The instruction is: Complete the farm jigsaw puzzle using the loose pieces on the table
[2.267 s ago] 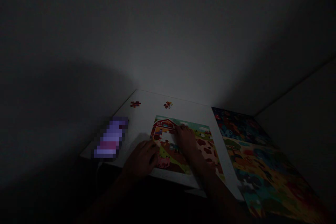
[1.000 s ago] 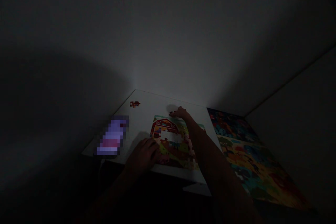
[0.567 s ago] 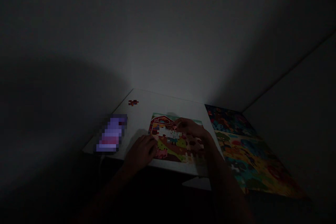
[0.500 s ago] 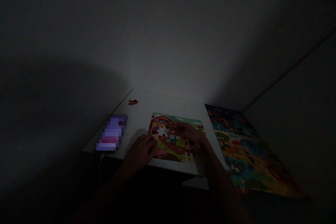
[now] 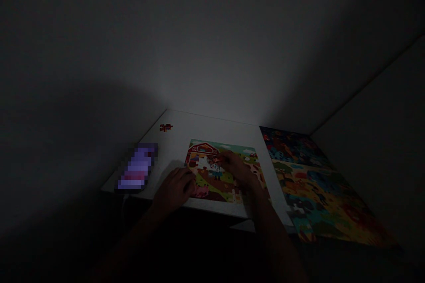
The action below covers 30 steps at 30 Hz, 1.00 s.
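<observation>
A farm-picture jigsaw puzzle [image 5: 219, 185] with a red barn lies on the white table, with a pale gap among its pieces left of the figure in a skirt. At the puzzle's left edge rests my left hand [image 5: 175, 188], its fingers loosely bent and apart, with nothing visible in them. My right hand [image 5: 237, 170] is over the upper middle of the puzzle. Its fingertips are pinched on a small reddish puzzle piece [image 5: 217, 158] by the figure's head; the dim light blurs its outline.
A loose red puzzle piece [image 5: 166, 128] lies near the table's far left corner. A lit phone [image 5: 137, 168] with a cable is at the left edge. Dark and yellow animal-picture puzzles [image 5: 318, 190] cover the right side. Walls rise behind the white table [image 5: 212, 128].
My right fingers have moved slightly left over the figure's head, and a pale patch now shows near it. My left hand stays at the puzzle's edge. The view has shifted a little.
</observation>
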Tool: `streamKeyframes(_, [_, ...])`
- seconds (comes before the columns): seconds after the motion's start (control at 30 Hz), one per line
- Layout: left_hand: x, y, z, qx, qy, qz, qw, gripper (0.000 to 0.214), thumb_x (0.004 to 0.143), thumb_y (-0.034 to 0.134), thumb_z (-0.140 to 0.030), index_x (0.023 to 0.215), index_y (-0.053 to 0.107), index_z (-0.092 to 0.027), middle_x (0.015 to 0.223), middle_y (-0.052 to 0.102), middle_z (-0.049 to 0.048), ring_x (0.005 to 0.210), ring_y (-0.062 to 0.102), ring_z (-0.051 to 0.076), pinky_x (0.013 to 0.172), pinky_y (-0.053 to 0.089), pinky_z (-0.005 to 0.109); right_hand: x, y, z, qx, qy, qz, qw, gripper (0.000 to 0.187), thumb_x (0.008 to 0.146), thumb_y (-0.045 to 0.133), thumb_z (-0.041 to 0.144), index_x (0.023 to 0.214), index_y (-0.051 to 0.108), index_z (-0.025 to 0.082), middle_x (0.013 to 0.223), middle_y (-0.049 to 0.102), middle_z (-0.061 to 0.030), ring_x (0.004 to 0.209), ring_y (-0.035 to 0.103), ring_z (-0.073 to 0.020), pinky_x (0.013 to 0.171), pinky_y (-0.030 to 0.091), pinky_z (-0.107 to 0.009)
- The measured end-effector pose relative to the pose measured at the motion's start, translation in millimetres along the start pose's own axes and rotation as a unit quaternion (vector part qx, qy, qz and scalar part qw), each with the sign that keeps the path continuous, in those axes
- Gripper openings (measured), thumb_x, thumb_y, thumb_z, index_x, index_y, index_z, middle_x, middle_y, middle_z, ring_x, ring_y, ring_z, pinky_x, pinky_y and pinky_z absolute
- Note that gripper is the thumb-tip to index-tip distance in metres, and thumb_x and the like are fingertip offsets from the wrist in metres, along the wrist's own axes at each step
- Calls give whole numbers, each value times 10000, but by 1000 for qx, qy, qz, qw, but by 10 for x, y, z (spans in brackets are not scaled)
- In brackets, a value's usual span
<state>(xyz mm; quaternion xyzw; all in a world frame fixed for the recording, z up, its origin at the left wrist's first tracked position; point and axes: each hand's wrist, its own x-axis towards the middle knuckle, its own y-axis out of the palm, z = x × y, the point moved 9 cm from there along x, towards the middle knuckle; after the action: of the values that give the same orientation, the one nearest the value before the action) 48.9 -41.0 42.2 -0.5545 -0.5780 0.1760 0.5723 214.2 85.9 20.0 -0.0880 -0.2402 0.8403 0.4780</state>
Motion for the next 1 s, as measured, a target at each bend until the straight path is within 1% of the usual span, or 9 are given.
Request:
streamKeyframes(0.1, [-1, 2, -3, 4, 4, -2, 1000, 187, 890, 504, -143, 948, 675, -193, 1050, 688, 76, 950, 623, 222, 861, 537, 391, -5, -11, -6, 47, 13, -1, 999, 273, 829, 620, 382, 982, 701, 172, 983, 709, -62, 891, 631, -196, 809, 497, -321])
streamKeyframes(0.2, [-2, 1, 2, 6, 1, -4, 1000, 175, 899, 510, -152, 950, 673, -185, 1049, 689, 79, 948, 625, 222, 858, 539, 392, -12, -16, -34, 83, 20, -2, 996, 319, 807, 655, 447, 961, 710, 173, 945, 721, -60, 914, 642, -216, 826, 500, -337])
streamKeyframes(0.33, [-6, 9, 12, 0, -4, 0, 1000, 191, 887, 512, -133, 962, 674, -197, 1047, 689, 67, 972, 626, 218, 882, 533, 393, -15, 7, -93, 86, 36, 2, 996, 321, 791, 666, 472, 932, 721, 188, 920, 725, -54, 918, 648, -224, 839, 508, -356])
streamKeyframes(0.43, [-4, 10, 10, 1, -4, 5, 1000, 188, 883, 513, -134, 955, 675, -196, 1043, 689, 66, 962, 630, 217, 898, 528, 405, -20, 2, -99, 88, 40, -4, 995, 335, 809, 646, 480, 969, 721, 195, 932, 722, -50, 922, 645, -217, 820, 512, -341])
streamKeyframes(0.53, [3, -2, 5, -1, -8, 7, 1000, 193, 881, 507, -128, 944, 676, -196, 1031, 691, 65, 948, 626, 213, 890, 528, 397, -41, 33, -67, 95, 34, 15, 995, 335, 827, 634, 468, 1002, 722, 197, 952, 720, -51, 930, 642, -213, 841, 506, -342])
streamKeyframes(0.63, [10, -21, -13, -2, -6, 3, 1000, 200, 879, 501, -121, 936, 675, -200, 1031, 688, 61, 953, 620, 205, 893, 524, 377, -67, 49, -59, 49, 27, 25, 998, 325, 848, 622, 446, 1035, 724, 200, 986, 706, -60, 928, 631, -213, 846, 502, -349])
streamKeyframes(0.77, [11, -22, -9, -3, -11, 2, 1000, 216, 888, 481, -136, 950, 677, -201, 1030, 687, 57, 954, 613, 205, 901, 522, 385, -77, -24, -44, -100, -6, -15, 995, 255, 865, 643, 374, 1029, 745, 206, 1060, 640, -76, 1005, 581, -214, 914, 464, -355])
streamKeyframes(0.83, [9, -8, -5, -3, -10, 5, 1000, 224, 888, 474, -140, 948, 681, -202, 1025, 688, 59, 950, 613, 208, 892, 525, 391, -72, -20, -28, -152, -20, -8, 988, 244, 875, 649, 342, 1062, 747, 219, 1044, 623, -74, 1024, 564, -213, 922, 450, -345])
streamKeyframes(1.0, [5, -5, -6, 3, -6, 3, 1000, 205, 893, 487, -139, 945, 680, -185, 1025, 686, 74, 950, 614, 217, 882, 525, 394, -84, 6, 97, -214, -20, 16, 977, 249, 923, 599, 322, 1110, 736, 230, 1026, 643, -74, 966, 597, -194, 859, 452, -298])
